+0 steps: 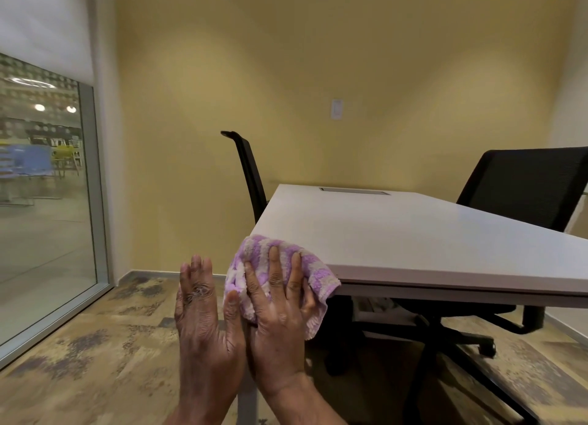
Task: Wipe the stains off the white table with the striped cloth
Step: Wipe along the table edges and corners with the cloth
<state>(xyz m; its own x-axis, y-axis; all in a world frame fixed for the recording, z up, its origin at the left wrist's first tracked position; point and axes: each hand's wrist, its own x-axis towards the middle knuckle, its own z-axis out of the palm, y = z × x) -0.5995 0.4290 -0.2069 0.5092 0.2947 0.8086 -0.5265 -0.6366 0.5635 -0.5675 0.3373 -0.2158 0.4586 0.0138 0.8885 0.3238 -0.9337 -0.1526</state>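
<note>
Purple-striped cloth [318, 276] drapes the white bench [413, 233] corner, lower centre; my right grip [280, 310] presses it, fingers straight; left grip [203, 313] wide, empty. Wiping begins, I judge; next, sweep inward.

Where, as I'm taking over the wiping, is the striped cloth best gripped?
I'd grip the striped cloth at its bunched mound on the white table corner, from above on the near side: it is thick there, while the part hanging off the edge is loose.
</note>
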